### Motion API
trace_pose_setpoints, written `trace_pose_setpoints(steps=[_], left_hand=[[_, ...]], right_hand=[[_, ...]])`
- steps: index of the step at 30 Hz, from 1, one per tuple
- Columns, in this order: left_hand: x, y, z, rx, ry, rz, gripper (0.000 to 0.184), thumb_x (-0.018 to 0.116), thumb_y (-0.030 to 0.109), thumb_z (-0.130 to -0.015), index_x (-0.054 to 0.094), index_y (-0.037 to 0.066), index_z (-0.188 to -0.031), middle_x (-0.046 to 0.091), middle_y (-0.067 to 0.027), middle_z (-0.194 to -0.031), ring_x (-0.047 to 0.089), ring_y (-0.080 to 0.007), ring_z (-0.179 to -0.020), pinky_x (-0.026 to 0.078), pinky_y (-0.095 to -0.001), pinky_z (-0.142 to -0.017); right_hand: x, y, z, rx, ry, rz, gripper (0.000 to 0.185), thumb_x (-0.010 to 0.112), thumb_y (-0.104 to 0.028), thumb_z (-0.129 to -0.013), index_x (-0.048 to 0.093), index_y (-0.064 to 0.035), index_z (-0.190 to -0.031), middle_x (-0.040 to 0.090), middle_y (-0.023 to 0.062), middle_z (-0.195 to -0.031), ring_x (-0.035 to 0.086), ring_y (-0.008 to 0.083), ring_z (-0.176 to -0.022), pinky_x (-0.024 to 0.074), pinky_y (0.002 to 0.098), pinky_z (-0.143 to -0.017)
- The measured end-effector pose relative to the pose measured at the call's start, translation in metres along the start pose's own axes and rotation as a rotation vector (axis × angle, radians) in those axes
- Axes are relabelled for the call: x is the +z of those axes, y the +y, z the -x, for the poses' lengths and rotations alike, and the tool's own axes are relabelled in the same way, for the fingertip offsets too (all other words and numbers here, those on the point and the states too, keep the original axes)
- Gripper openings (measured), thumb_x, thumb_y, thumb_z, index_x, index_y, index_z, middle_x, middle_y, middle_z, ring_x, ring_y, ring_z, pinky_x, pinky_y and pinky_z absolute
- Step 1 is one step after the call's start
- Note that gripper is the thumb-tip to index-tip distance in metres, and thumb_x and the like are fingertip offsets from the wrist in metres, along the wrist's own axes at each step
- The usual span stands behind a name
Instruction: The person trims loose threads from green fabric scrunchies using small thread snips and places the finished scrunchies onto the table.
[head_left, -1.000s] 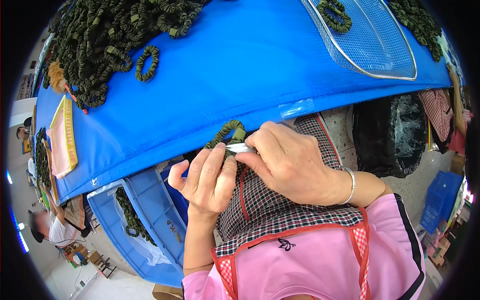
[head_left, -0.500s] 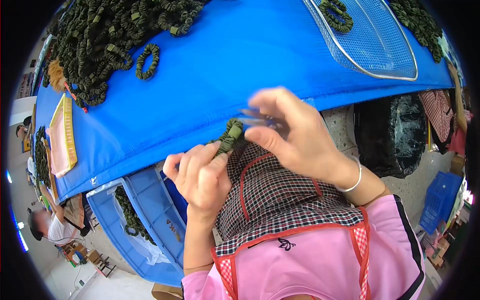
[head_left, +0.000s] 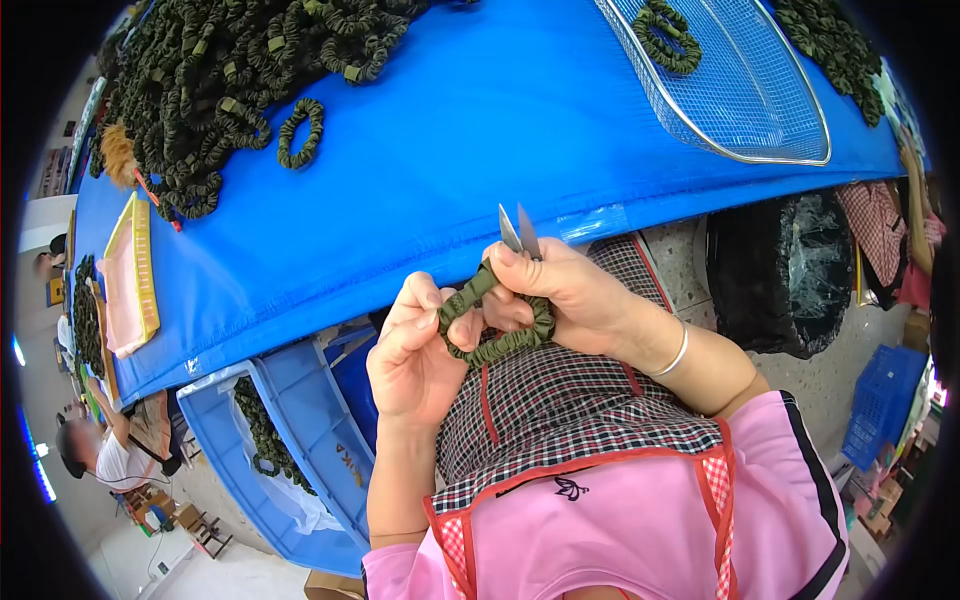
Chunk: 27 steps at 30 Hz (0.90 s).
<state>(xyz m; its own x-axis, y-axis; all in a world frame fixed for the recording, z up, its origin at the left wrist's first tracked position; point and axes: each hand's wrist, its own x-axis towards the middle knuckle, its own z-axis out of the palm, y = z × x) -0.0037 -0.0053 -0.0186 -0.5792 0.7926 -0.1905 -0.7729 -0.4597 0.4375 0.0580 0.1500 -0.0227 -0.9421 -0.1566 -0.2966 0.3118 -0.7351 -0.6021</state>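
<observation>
Dark green ruched fabric ring (head_left: 500, 350): reached side to side by its long axis, from left grip (head_left: 405, 360) to right grip (head_left: 590, 300), above the checked apron (head_left: 540, 400), just bodyward of the blue-covered desk (head_left: 400, 170). Was pinched in both closed grips, equally near each. Shared the right with pointed metal scissors (head_left: 529, 235), blades parted, aimed deskward. Looked tightly wrinkled, except along one smooth band (head_left: 480, 284).

Held green ring (head_left: 497, 349): one | pointed blades (head_left: 529, 236): two | wire basket (head_left: 740, 75): one, with one basket ring (head_left: 683, 63) | loose ring (head_left: 286, 135) beside the large heap (head_left: 200, 90): one | yellow-rimmed tray (head_left: 147, 270): one | heaped rings: many, overlapping
</observation>
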Motion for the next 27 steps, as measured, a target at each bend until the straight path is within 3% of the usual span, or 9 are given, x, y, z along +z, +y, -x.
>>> trace_pose_setpoints(steps=[8, 11, 15, 16, 19, 21, 23, 27], left_hand=[[0.014, 0.004, 0.006, 0.110, 0.034, -0.450, 0.020, 0.052, 0.009, -0.080, 0.044, 0.001, -0.098, 0.050, -0.0047, -0.073, 0.044, -0.0093, -0.066, 0.035, -0.0235, -0.063], [0.024, 0.007, 0.010, 0.083, 0.194, -0.804, 0.020, 0.056, 0.003, -0.078, 0.044, 0.001, -0.094, 0.050, -0.0048, -0.074, 0.045, -0.0097, -0.064, 0.037, -0.0240, -0.061], [0.014, 0.008, 0.003, 0.364, 0.132, -1.475, 0.012, 0.052, 0.001, -0.081, 0.045, 0.003, -0.090, 0.051, -0.0038, -0.079, 0.045, -0.0073, -0.071, 0.038, -0.0208, -0.066], [0.016, 0.005, 0.002, 0.405, 0.126, -1.495, 0.010, 0.049, -0.001, -0.083, 0.044, 0.002, -0.091, 0.052, -0.0044, -0.082, 0.047, -0.0082, -0.073, 0.040, -0.0220, -0.069], [0.027, -0.002, 0.005, 0.253, 0.242, -1.105, 0.011, 0.047, -0.001, -0.084, 0.043, 0.003, -0.093, 0.051, -0.0045, -0.081, 0.046, -0.0084, -0.070, 0.040, -0.0226, -0.068], [0.020, 0.006, 0.001, 0.074, 0.132, -0.654, 0.012, 0.045, 0.004, -0.086, 0.041, 0.004, -0.098, 0.051, -0.0049, -0.083, 0.041, -0.0059, -0.064, 0.035, -0.0189, -0.057], [0.019, 0.007, 0.005, -0.028, 0.091, -0.547, 0.017, 0.049, 0.009, -0.086, 0.041, 0.003, -0.100, 0.051, -0.0047, -0.081, 0.041, -0.0054, -0.062, 0.034, -0.0185, -0.055], [0.017, 0.008, 0.007, -0.074, 0.052, -0.621, 0.027, 0.054, 0.016, -0.085, 0.040, 0.003, -0.104, 0.050, -0.0033, -0.078, 0.041, -0.0050, -0.061, 0.033, -0.0178, -0.054]], right_hand=[[-0.003, -0.004, 0.007, -0.212, -0.072, 0.375, 0.027, 0.054, -0.033, -0.086, 0.051, -0.0078, -0.078, 0.047, -0.0028, -0.062, 0.042, 0.0040, -0.056, 0.0330, 0.0188, -0.049], [0.000, -0.003, 0.006, -0.281, -0.071, 0.461, 0.025, 0.053, -0.030, -0.086, 0.050, -0.0057, -0.083, 0.048, -0.0025, -0.066, 0.042, 0.0036, -0.059, 0.0353, 0.0190, -0.051], [0.004, -0.002, 0.003, -0.302, -0.006, 0.385, 0.021, 0.051, -0.026, -0.088, 0.049, -0.0051, -0.088, 0.047, -0.0020, -0.069, 0.042, 0.0038, -0.059, 0.0360, 0.0189, -0.051], [0.003, 0.001, 0.002, -0.291, 0.001, 0.348, 0.021, 0.051, -0.026, -0.088, 0.049, -0.0051, -0.088, 0.047, -0.0021, -0.068, 0.042, 0.0038, -0.059, 0.0360, 0.0188, -0.051], [0.007, 0.003, 0.003, -0.265, 0.063, 0.290, 0.020, 0.052, -0.025, -0.087, 0.049, -0.0053, -0.087, 0.043, -0.0029, -0.063, 0.039, 0.0034, -0.055, 0.0323, 0.0190, -0.048], [0.005, 0.003, 0.005, -0.237, 0.058, 0.227, 0.019, 0.054, -0.024, -0.086, 0.050, -0.0058, -0.085, 0.042, -0.0034, -0.061, 0.037, 0.0036, -0.053, 0.0298, 0.0194, -0.046], [0.005, -0.002, 0.006, -0.242, 0.073, 0.116, 0.018, 0.055, -0.023, -0.085, 0.050, -0.0067, -0.083, 0.041, -0.0035, -0.059, 0.035, 0.0039, -0.051, 0.0274, 0.0196, -0.045], [0.000, -0.003, 0.006, -0.239, 0.094, -0.050, 0.016, 0.058, -0.022, -0.083, 0.051, -0.0081, -0.081, 0.039, -0.0036, -0.058, 0.033, 0.0047, -0.050, 0.0257, 0.0200, -0.045]])
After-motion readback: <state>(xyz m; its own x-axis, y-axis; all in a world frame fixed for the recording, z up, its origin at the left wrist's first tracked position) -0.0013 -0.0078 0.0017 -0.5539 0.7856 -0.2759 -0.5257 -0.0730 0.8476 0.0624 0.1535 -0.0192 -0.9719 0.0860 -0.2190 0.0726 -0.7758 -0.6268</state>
